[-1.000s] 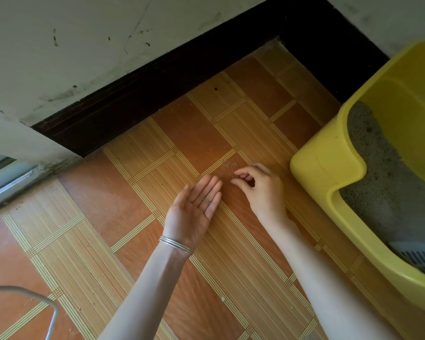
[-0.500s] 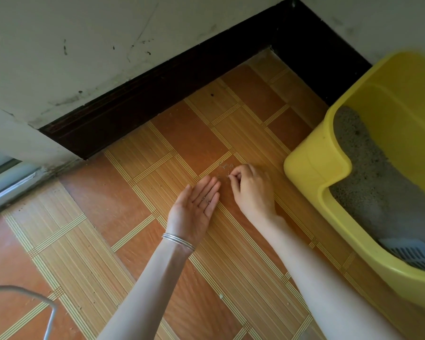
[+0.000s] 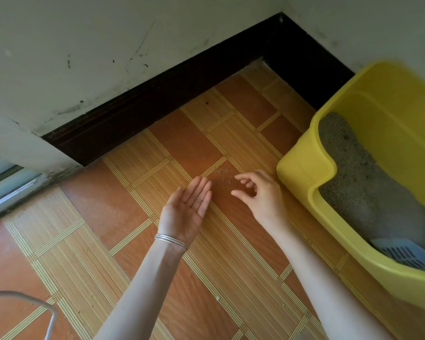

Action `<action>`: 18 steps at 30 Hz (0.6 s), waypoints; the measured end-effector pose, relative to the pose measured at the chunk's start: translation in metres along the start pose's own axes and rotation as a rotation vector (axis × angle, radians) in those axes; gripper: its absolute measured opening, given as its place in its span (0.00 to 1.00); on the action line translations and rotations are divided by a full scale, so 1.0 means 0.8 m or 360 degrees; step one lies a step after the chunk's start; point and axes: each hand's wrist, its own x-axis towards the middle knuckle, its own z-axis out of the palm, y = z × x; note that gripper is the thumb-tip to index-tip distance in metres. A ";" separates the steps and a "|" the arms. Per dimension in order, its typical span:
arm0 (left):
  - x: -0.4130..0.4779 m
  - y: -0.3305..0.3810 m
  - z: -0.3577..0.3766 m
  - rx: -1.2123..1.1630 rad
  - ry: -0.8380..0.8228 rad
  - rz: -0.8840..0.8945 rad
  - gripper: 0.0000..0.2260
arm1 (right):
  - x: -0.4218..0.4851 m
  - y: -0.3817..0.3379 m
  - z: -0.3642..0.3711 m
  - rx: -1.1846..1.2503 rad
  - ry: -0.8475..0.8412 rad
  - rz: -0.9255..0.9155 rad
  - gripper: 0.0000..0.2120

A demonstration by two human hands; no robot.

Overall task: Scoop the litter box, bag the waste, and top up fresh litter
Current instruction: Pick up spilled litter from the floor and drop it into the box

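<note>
Yellow plastic litter box (image 3: 304, 168) is sitting on the floor at the right of the view, its far end near the room corner. Grey litter (image 3: 368, 190) is filling its tray, and a pale blue slotted scoop (image 3: 402, 253) is lying inside at the near end, touching the inner wall. A few stray litter grains (image 3: 225, 175) are lying on the orange and tan patterned floor (image 3: 96, 241) just left of the box's low front lip. The right hand (image 3: 260, 195) is hovering just beside these grains, fingers curled, thumb and index tip apart and gripping nothing visible. The left hand (image 3: 189, 209) is lying palm up just left of it, fingers straight and pressed side by side, acting as a flat tray; several small dark specks (image 3: 198, 200) are resting on its fingers. The two hands are near but not touching. A thin silver bangle (image 3: 171, 240) is circling the left wrist. A dark skirting board (image 3: 157, 99) is running along the base of a scuffed white wall (image 3: 84, 45). A pale curved wire or tube (image 3: 35, 305) is showing at the lower left corner; its identity cannot be determined.
</note>
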 end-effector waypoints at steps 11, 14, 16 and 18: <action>-0.002 0.011 -0.002 -0.0038 -0.0003 0.0034 0.19 | 0.011 0.007 0.031 -0.0069 0.0094 0.0012 0.06; 0.000 0.012 -0.001 -0.0019 -0.0008 0.0012 0.18 | 0.019 0.003 0.036 -0.0063 0.0122 -0.0028 0.05; 0.000 0.012 -0.001 -0.0012 -0.0012 -0.0001 0.18 | 0.021 0.006 0.034 -0.0038 0.0155 -0.0022 0.05; 0.000 0.012 -0.002 -0.0007 -0.0013 -0.0006 0.18 | 0.020 0.012 0.029 -0.0055 0.0197 -0.0011 0.06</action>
